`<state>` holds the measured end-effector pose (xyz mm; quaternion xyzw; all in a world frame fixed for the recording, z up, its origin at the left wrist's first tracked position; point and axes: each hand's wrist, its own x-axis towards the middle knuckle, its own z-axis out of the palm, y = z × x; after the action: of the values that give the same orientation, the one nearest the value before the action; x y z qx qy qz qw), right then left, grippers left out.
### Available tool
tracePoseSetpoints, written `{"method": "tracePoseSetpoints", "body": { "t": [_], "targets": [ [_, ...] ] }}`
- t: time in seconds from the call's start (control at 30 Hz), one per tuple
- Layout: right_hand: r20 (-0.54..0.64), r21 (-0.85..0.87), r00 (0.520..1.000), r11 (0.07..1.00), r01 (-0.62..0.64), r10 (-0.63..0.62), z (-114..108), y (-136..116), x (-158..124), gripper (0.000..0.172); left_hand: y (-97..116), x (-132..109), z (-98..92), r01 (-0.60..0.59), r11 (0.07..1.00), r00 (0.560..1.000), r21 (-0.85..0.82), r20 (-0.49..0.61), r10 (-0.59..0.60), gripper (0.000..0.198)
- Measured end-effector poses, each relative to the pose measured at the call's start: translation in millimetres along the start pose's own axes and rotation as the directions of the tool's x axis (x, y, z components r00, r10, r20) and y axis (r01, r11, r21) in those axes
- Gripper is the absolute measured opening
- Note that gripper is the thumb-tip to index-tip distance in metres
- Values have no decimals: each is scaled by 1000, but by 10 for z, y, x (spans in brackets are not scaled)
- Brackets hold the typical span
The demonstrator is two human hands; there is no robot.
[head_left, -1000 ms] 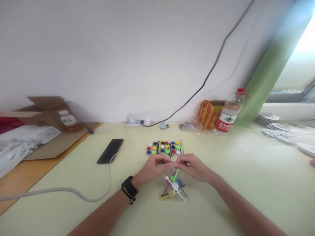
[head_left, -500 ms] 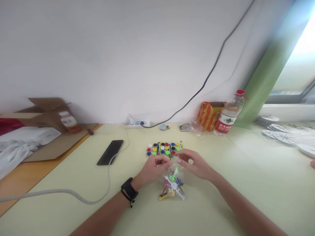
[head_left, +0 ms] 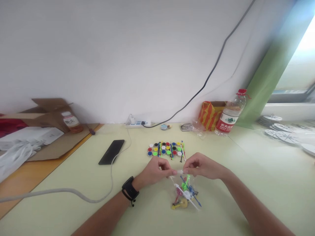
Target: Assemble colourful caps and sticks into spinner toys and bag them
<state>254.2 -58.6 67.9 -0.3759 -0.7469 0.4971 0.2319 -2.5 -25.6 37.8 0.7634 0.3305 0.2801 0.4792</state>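
Note:
A clear plastic bag (head_left: pixel 185 193) holds colourful plastic arrow-shaped pieces in white, green, blue, yellow and red. My left hand (head_left: pixel 157 171) pinches the bag's top edge between thumb and finger, and a black watch (head_left: pixel 130 189) is on that wrist. On the other side, my right hand (head_left: pixel 203 166) pinches the same edge, fingers curled. The bag's lower part hangs at or just above the table; I cannot tell whether it touches. Beyond my hands lie rows of small coloured round discs (head_left: pixel 163 152) with thin coloured sticks (head_left: pixel 171 151) between them.
A black phone (head_left: pixel 111 152) and a grey cable (head_left: pixel 73 194) lie at left, near an open cardboard box (head_left: pixel 49 114) and a drink bottle (head_left: pixel 72 122). A power strip (head_left: pixel 138 123) sits by the wall. At right stand a large water bottle (head_left: pixel 230 114) and white discs (head_left: pixel 286 137).
My right hand has closed on the bag's top edge, where before its fingers were apart. Both hands and the bag have shifted slightly right and nearer to me.

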Motion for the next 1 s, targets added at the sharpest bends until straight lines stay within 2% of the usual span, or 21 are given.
{"method": "tracePoseSetpoints", "body": {
  "t": [0.17,0.27,0.37,0.43,0.47,0.5,0.53,0.57,0.6,0.63,0.67,0.7,0.77,0.83,0.87,0.93,1.0],
  "targets": [
    [86,-22,996,1000,-13,14,-51,-64,-47,37,106,-59,62,-7,999,993,44,117,2,44],
    [61,-99,998,995,-24,30,-199,-53,-147,36,99,-86,117,12,999,990,49,143,-19,47],
    [-104,-232,992,969,-90,67,-485,48,-367,38,42,-90,184,34,996,991,87,124,-45,48],
    [-328,-320,942,931,-178,67,-711,177,-536,41,6,-80,225,34,991,993,132,108,-49,47],
    [-461,-358,887,907,-221,34,-818,257,-607,42,-6,-74,241,31,987,994,156,100,-47,46],
    [-618,-388,786,879,-277,-25,-915,344,-658,43,-13,-69,253,25,983,995,181,91,-42,45],
    [-784,-402,610,843,-358,-116,-997,435,-686,43,-17,-66,262,17,978,996,206,82,-35,44],
    [-876,-414,430,796,-441,-217,-1062,525,-689,42,-16,-64,267,6,973,997,229,74,-24,44],
    [-903,-425,296,744,-515,-311,-1109,612,-669,40,-14,-63,269,-5,969,998,247,69,-13,45],
    [-895,-441,225,690,-574,-385,-1138,695,-630,37,-10,-64,268,-15,966,998,259,67,-3,45],
    [-876,-461,205,633,-622,-437,-1149,772,-577,35,-6,-65,266,-21,965,998,263,67,4,45],
    [-860,-482,231,577,-659,-455,-1147,841,-518,33,-2,-67,264,-25,964,998,263,69,7,45],
    [-852,-512,353,472,-717,-388,-1115,963,-408,29,0,-69,258,-22,965,997,261,74,3,45],
    [-846,-531,488,410,-741,-214,-1069,1064,-332,26,-3,-70,255,-16,965,997,263,80,-5,45],
    [-834,-538,536,402,-741,-129,-1049,1108,-309,24,-7,-71,254,-15,964,996,264,85,-8,45],
    [-806,-547,592,418,-725,-27,-1022,1186,-286,24,-11,-72,254,-16,965,996,260,91,-8,45],
    [-785,-559,620,439,-704,-5,-1015,1244,-274,32,-8,-75,254,-19,968,996,251,92,-4,45]
  ]
}}
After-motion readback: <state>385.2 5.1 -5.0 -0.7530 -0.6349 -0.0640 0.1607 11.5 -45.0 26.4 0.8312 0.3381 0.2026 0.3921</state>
